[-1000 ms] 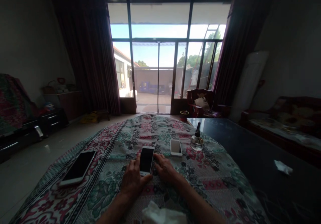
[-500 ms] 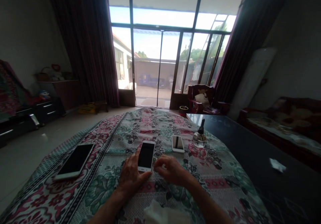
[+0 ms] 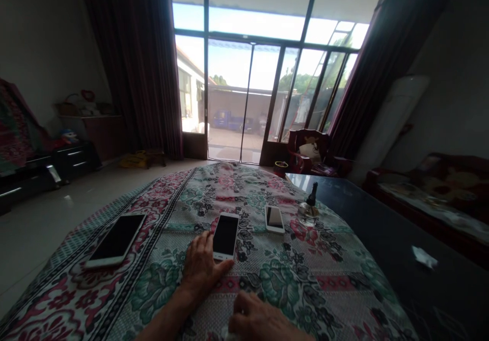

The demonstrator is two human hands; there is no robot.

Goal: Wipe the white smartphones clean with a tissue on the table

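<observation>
A white-framed phone [image 3: 225,236] lies screen up on the flowered cloth [image 3: 305,274] in front of me. My left hand [image 3: 201,269] rests flat beside it, fingers along its left edge and thumb at its near end. My right hand [image 3: 260,322] is low at the bottom edge, fingers curled down over a white tissue that is nearly all hidden. A larger dark-screened phone [image 3: 116,240] lies to the left. A small white phone [image 3: 274,218] lies farther off to the right, next to a small glass bottle with a dark top [image 3: 308,209].
A dark glossy table [image 3: 401,239] adjoins the cloth on the right, with a crumpled white scrap [image 3: 422,257] on it. Beyond are glass doors [image 3: 244,96], dark curtains, a wooden chair [image 3: 307,152], a sofa [image 3: 443,188] at right and low cabinets [image 3: 46,170] at left.
My right hand has drawn back from beside the phone toward me, down onto the tissue at the bottom edge. The left hand stays by the phone. The view has tilted slightly.
</observation>
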